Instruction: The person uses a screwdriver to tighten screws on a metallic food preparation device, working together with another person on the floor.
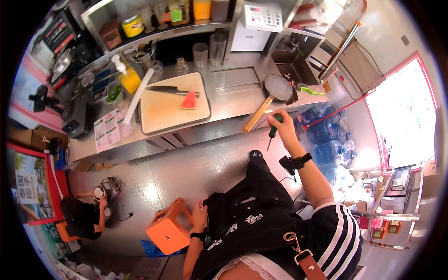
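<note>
My right hand is raised in front of the counter, closed around a screwdriver with a green and black handle. Its thin shaft points down over the floor, just below the wooden handle of a round pan. Low beside my black clothing is my left hand, next to an orange plastic stool; its fingers are partly hidden. On the counter lies a cutting board bearing a knife and a wedge of watermelon.
A steel counter runs ahead, with a sink at its right. Tall glasses and a yellow pump bottle stand there. Blue water jugs crowd the right floor. Another person works low at left with a metal device.
</note>
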`<state>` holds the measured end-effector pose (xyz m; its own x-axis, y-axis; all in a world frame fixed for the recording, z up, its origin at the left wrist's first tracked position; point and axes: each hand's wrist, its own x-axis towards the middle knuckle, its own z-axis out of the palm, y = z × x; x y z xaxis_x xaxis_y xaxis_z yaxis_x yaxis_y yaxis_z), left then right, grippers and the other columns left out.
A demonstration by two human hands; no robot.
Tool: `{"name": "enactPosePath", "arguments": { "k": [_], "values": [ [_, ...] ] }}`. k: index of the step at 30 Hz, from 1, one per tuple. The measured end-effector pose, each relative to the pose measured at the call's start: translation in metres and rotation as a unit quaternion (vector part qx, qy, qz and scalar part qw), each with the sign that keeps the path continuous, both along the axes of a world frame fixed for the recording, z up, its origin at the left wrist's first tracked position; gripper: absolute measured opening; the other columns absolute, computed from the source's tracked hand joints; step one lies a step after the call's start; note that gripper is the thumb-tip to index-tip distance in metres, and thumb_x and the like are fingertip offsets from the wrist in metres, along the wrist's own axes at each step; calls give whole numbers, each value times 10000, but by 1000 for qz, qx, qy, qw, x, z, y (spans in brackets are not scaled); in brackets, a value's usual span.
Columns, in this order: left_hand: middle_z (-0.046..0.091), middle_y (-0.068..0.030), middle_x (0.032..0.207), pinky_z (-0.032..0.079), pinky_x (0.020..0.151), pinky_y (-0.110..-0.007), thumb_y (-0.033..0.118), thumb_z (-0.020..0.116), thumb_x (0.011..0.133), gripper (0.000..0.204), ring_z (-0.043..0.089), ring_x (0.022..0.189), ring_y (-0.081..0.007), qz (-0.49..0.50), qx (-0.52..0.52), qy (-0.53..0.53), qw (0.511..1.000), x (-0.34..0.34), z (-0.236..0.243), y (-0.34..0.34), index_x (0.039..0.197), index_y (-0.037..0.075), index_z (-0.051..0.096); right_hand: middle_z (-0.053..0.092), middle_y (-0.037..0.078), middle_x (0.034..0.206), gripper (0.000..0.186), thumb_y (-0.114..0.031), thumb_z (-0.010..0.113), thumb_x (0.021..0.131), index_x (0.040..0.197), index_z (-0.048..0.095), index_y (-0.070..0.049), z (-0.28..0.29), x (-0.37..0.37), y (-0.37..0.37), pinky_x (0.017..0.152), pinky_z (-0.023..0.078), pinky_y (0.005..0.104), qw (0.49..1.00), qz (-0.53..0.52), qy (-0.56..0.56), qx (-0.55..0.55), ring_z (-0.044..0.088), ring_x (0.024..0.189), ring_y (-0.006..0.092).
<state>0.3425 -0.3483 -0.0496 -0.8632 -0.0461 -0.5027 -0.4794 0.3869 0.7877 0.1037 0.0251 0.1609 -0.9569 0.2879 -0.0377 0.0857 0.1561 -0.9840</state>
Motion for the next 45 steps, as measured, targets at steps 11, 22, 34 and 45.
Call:
{"name": "enactPosePath", "arguments": {
  "k": [11,22,34,45],
  "values": [
    [611,-166,1088,450,881,-447,322,753,705,561,564,1022,-370,-139,-301,293,897,-360,88,275,1141,27,559,464,78,588,256,-77,543,917,688,437,-32,-6,-202,265,490,375,296,931,-194,198,-236,433,504,168],
    [668,-108,768,505,652,-415,233,750,692,308,645,726,-332,-197,-323,-47,925,-392,51,317,956,110,653,434,114,518,233,-28,437,905,679,383,-13,-79,-332,308,421,326,290,943,-66,245,-216,355,427,157],
    [650,-125,764,504,605,-409,144,710,699,204,631,712,-347,-169,-320,-52,931,-419,29,320,882,87,640,452,123,509,183,-12,410,858,680,370,-27,-114,-376,298,428,329,279,957,36,190,-218,367,436,145],
    [630,-147,721,494,609,-415,158,704,711,188,618,682,-356,-180,-325,-63,926,-412,15,303,855,56,638,475,114,543,182,-58,436,885,713,380,-38,-116,-374,294,457,348,310,964,54,184,-183,389,468,156]
  ]
}}
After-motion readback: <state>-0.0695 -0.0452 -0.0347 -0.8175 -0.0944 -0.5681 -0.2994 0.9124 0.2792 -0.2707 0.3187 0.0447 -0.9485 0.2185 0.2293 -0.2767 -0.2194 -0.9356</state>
